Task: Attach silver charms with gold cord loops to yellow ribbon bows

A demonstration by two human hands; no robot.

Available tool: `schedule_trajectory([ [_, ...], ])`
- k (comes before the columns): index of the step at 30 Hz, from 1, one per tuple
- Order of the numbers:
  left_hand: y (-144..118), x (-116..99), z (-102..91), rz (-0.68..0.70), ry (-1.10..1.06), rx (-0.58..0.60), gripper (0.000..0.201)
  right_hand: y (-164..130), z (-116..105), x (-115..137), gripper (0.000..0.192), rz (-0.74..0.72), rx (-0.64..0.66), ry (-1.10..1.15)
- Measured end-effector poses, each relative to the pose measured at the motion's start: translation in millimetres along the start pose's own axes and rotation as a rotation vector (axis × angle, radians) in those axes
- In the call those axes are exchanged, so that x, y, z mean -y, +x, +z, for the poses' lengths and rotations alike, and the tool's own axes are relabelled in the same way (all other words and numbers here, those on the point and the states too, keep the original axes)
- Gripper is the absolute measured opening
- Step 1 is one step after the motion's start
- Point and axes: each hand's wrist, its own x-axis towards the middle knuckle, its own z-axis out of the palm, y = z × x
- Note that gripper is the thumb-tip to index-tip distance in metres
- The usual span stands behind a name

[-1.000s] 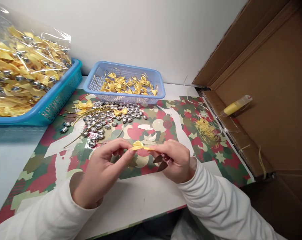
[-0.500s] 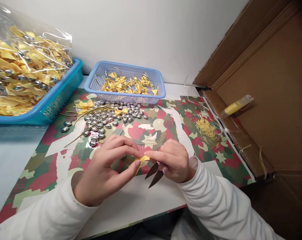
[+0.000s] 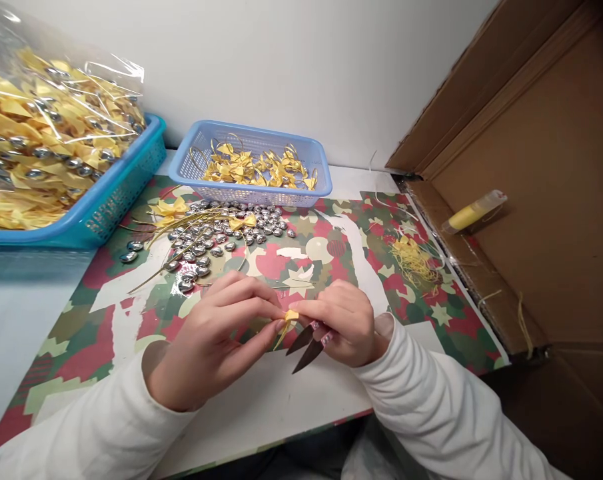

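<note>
"As the head view is showing both hands at the near middle of the scene, what is the left hand (image 3: 214, 340) doing?"

"It is pinching a small yellow ribbon (image 3: 291, 316) between thumb and fingertips, with a thin tail hanging toward the near side."

"And the right hand (image 3: 348, 321)?"

"Its forefinger is touching the ribbon's right end; I cannot tell whether the thumb is pressing from beneath. Its curled fingers are gripping two dark blades (image 3: 308, 355), which are standing apart and pointing near and left."

"What is lying around them?"

"Silver beads (image 3: 197, 252) are lying in a pile on the far left of the patterned sheet (image 3: 456, 333), with gold cords (image 3: 194, 219) and a yellow bow (image 3: 242, 222) resting over them. Beyond, a blue basket (image 3: 251, 192) is holding more yellow pieces. Further left, a larger basket (image 3: 118, 200) is carrying a clear bag (image 3: 76, 113). On the right, yellow threads (image 3: 415, 263) are lying in a tangle."
</note>
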Motion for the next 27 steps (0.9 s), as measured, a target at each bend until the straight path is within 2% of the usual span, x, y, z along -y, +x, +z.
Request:
schedule_trajectory([
  [8,-0.2,0.4,2.0,-0.065,-0.037,-0.058,0.017,2.3,-2.2,0.4,0.041,-0.013,0.008,-0.004],
  [16,-1.7,1.1,3.4,-0.066,-0.013,-0.062,0.018,1.7,-2.1,-0.5,0.041,-0.037,0.043,-0.001],
  [23,-0.3,0.4,5.1,-0.192,-0.05,-0.183,0.018,0.2,-2.3,0.2,0.038,-0.041,0.062,0.01],
  [27,-0.2,3.8,2.7,-0.383,-0.093,-0.368,0.017,-0.1,-2.7,-0.4,0.035,-0.06,0.044,0.013],
])
